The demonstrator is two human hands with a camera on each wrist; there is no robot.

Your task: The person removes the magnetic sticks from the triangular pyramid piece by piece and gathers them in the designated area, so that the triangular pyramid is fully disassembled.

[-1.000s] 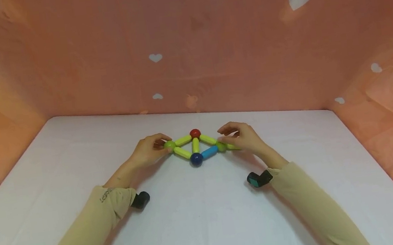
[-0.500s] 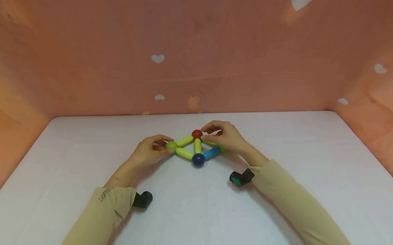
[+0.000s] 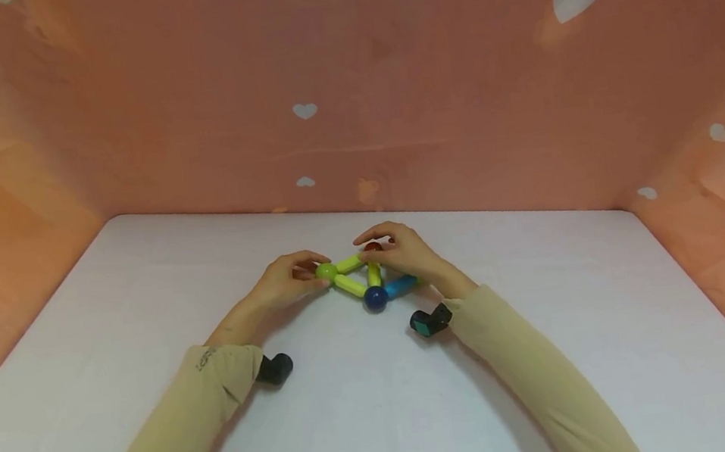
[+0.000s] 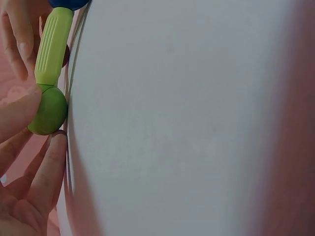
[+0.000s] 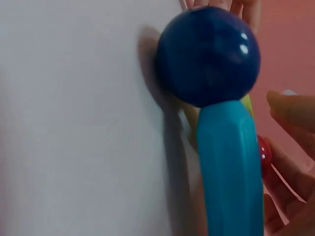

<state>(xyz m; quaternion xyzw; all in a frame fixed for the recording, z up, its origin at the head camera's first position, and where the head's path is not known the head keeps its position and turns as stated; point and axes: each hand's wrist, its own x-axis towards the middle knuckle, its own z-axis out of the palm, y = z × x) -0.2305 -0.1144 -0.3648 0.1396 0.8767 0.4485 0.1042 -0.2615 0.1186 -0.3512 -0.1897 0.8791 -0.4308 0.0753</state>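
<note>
On the white table lies a flat construction of magnetic balls and rods. My left hand [image 3: 285, 279] pinches the green ball [image 3: 327, 273] at its left corner, thumb and fingers on either side in the left wrist view. Yellow-green rods [image 3: 351, 286] run from that ball toward a dark blue ball [image 3: 376, 298] and a red ball [image 3: 373, 246]. Over the red ball is my right hand [image 3: 411, 256], its thumb raised apart from the fingers in the right wrist view. A light blue rod [image 5: 230, 169] extends from the dark blue ball. The right hand hides the construction's right end.
The white tabletop [image 3: 359, 410] spreads around the construction. Behind it hangs an orange-pink cloth [image 3: 218, 123] with white hearts. Black wrist cameras [image 3: 275, 369] project inward from both sleeves.
My right hand has moved left from the right-hand green ball to the red ball. The left hand keeps its grip. The whole head view has shifted slightly.
</note>
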